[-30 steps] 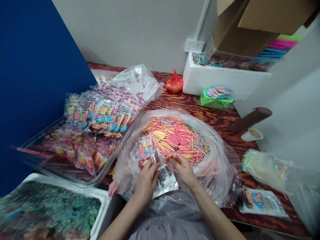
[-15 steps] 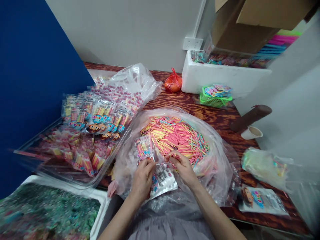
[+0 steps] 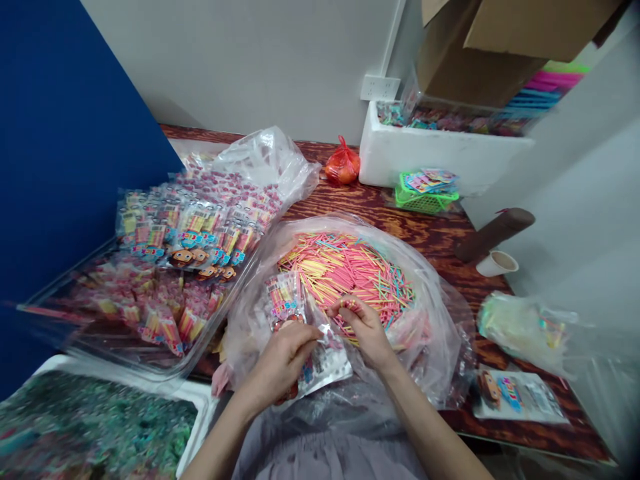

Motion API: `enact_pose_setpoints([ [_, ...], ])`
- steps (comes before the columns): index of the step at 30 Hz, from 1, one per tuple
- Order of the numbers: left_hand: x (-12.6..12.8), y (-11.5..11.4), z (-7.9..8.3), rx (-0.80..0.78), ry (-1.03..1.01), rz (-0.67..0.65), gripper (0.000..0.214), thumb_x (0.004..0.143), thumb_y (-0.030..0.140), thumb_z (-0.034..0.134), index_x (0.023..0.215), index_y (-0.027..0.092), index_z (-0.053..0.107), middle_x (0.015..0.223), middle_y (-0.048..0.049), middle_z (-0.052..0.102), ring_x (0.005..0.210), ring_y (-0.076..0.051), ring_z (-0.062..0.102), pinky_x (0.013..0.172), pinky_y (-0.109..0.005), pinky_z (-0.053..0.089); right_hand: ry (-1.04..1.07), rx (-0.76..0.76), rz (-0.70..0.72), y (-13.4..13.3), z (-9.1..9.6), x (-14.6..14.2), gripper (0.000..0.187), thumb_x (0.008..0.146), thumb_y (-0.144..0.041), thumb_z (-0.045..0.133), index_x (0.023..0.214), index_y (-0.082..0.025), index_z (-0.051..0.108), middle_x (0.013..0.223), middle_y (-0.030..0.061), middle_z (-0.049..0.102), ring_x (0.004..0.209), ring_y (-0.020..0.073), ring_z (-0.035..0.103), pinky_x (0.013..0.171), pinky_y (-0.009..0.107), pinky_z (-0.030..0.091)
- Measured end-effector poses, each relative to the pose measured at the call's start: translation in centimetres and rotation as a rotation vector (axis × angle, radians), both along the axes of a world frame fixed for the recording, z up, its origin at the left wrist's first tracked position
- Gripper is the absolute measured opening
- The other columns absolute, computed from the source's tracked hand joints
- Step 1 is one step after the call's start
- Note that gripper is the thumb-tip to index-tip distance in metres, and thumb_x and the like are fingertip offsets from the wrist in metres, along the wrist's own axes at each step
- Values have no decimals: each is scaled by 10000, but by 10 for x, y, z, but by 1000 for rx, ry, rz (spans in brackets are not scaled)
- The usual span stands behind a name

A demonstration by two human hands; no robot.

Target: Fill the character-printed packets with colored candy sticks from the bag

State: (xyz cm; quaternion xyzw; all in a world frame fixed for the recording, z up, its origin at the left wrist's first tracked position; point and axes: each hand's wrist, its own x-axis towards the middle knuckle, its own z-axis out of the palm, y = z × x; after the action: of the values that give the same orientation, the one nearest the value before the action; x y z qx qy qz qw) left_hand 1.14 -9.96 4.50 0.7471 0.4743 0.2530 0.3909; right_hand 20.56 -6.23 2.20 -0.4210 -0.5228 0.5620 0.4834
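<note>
A heap of thin pink, yellow and blue sticks (image 3: 345, 270) fills a large clear plastic bag (image 3: 430, 267) in front of me. My right hand (image 3: 364, 330) is closed on a small bunch of these sticks at the heap's near edge; their ends show between the fingers. Just left of it, my left hand (image 3: 286, 357) is pinched above silver printed pouches (image 3: 327, 365); what its fingertips hold, if anything, is too small to make out. Beyond the left hand lies a filled clear packet (image 3: 283, 293) with a cartoon face, partly covered by the hand.
On the left, a clear tray (image 3: 187, 367) bears many filled packets (image 3: 193, 233). A white foam box (image 3: 205, 393) sits at lower left. Toward the back are a red bag of fruit (image 3: 343, 165), a green basket (image 3: 425, 200) and another foam box (image 3: 440, 157). A paper cup (image 3: 497, 264) stands right.
My left hand has shifted right and away from the filled packet, toward my right hand. The right hand stays at the heap with its bunch of sticks. The view has shifted slightly.
</note>
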Motion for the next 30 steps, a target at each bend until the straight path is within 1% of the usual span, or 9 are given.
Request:
enact_pose_setpoints([
  [3, 16, 7, 3, -26, 18, -105, 201, 935, 223, 480, 837, 193, 652, 904, -30, 673, 880, -168, 602, 808, -264, 433, 72, -7, -3, 2, 4, -7, 108, 875, -307, 609, 873, -213, 662, 829, 16, 677, 819, 170, 620, 789, 285, 455],
  [5, 23, 11, 1, -10, 14, -117, 198, 927, 201, 484, 801, 185, 637, 893, -31, 660, 868, -168, 587, 799, -262, 423, 112, -16, 17, 3, 6, -11, 106, 876, -297, 605, 874, -209, 665, 842, 20, 683, 832, 174, 629, 808, 295, 460],
  [7, 25, 14, 0, -2, -7, -110, 186, 924, 188, 479, 818, 185, 632, 899, -30, 654, 867, -165, 577, 797, -258, 414, 147, -29, 50, 4, 7, -11, 113, 880, -293, 598, 864, -204, 666, 849, 26, 687, 846, 180, 638, 832, 311, 465],
  [10, 23, 14, -2, -37, -42, -112, 178, 922, 194, 486, 820, 184, 632, 893, -25, 653, 867, -162, 579, 792, -248, 409, 177, -47, 84, 4, 7, -11, 117, 880, -294, 600, 852, -202, 668, 844, 28, 688, 865, 187, 648, 861, 329, 472],
  [15, 17, 11, -5, -127, -70, -136, 191, 917, 220, 499, 803, 181, 647, 873, -20, 651, 847, -160, 588, 786, -243, 418, 152, -11, 100, 3, 8, -14, 126, 886, -296, 599, 858, -204, 681, 835, 33, 689, 888, 194, 648, 892, 343, 468],
  [18, 15, 12, -6, -94, -89, -142, 199, 908, 224, 520, 753, 179, 637, 909, -25, 648, 887, -163, 579, 823, -250, 416, 142, -9, 116, 3, 11, -16, 138, 888, -300, 595, 846, -206, 687, 846, 36, 691, 890, 195, 647, 888, 343, 474],
  [24, 17, 12, -6, -37, -44, -125, 177, 904, 212, 518, 807, 191, 664, 927, -38, 652, 888, -170, 570, 844, -271, 414, 163, -49, 138, 3, 13, -16, 139, 866, -339, 628, 837, -215, 682, 839, 31, 693, 878, 196, 655, 877, 353, 490],
  [27, 16, 12, -7, -58, -23, -126, 190, 900, 220, 517, 788, 188, 667, 906, -39, 660, 869, -171, 578, 814, -265, 421, 107, -41, 160, 2, 11, -15, 169, 873, -361, 618, 834, -212, 686, 836, 35, 698, 871, 197, 654, 873, 351, 483],
  [30, 4, 15, -5, -102, -29, -94, 198, 897, 243, 505, 824, 190, 681, 844, -27, 672, 815, -166, 593, 763, -252, 429, 35, 0, 151, 2, 10, -13, 188, 887, -365, 599, 845, -211, 697, 845, 36, 705, 876, 194, 648, 877, 342, 469],
])
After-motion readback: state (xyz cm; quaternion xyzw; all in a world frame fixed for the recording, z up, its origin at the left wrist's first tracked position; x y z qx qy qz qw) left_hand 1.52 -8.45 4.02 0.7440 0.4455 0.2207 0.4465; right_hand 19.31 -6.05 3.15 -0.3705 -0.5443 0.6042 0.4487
